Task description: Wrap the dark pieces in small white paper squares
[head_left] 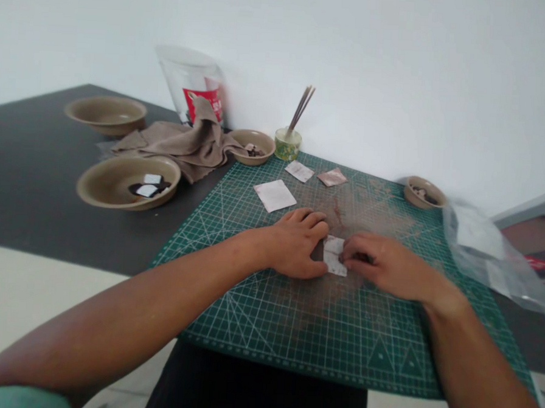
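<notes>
A small white square piece (pixel 335 255) with greyish marks and a darker line across it lies on the green cutting mat (pixel 267 313). My left hand (pixel 300 245) steadies its left side, thumb at the near corner and fingertips at the far corner. From the right, my right hand (pixel 374 258) is closed in a pinch over the piece's right edge. Whatever sits in that pinch is hidden by the fingers. Beyond my hands lie a larger white square (pixel 275 195), a smaller whitish square (pixel 299 171) and a brownish square (pixel 333 177).
Left of the mat stand a bowl (pixel 88 188) with black and white pieces, another bowl (pixel 108 107), a brown cloth (pixel 179 144) and a clear container (pixel 179 71). Small bowls (pixel 253 136) flank a green-patterned jar (pixel 287 147) with sticks. Plastic bag (pixel 493 258) at right.
</notes>
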`<action>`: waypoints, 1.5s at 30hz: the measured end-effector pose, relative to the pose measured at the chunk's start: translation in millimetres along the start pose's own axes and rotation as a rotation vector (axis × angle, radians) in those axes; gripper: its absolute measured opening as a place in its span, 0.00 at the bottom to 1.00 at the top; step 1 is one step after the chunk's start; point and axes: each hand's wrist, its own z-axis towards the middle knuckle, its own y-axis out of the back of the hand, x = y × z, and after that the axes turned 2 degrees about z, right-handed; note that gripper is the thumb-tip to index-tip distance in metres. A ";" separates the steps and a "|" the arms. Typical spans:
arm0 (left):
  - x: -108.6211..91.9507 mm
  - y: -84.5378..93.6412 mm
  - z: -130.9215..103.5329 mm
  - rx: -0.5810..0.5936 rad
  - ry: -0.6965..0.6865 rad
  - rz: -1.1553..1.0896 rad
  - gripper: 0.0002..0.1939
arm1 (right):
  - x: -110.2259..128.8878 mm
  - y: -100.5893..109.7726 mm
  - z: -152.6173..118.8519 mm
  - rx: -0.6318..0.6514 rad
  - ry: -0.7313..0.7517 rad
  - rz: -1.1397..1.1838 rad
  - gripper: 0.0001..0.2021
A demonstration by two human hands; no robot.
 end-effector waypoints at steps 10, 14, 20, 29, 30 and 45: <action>-0.3 0.2 0.0 -0.001 0.013 0.001 0.27 | -1.1 -0.5 0.2 -0.015 -0.010 -0.022 0.04; -0.8 0.1 -0.3 -0.011 0.004 0.004 0.27 | 0.5 -1.8 0.8 -0.044 0.037 -0.013 0.04; -0.7 0.5 -0.5 -0.001 0.013 -0.001 0.28 | -2.0 3.6 -1.3 0.000 -0.037 -0.038 0.04; -0.1 -0.2 0.6 -0.002 0.004 0.000 0.28 | 0.1 0.9 3.3 -0.071 -0.075 -0.066 0.04; -0.1 -0.1 0.5 -0.001 0.006 -0.001 0.29 | 0.3 2.0 2.0 -0.030 -0.065 -0.058 0.04; 0.2 0.0 0.1 -0.006 0.004 0.006 0.27 | 1.6 -1.7 1.7 0.022 0.024 0.025 0.05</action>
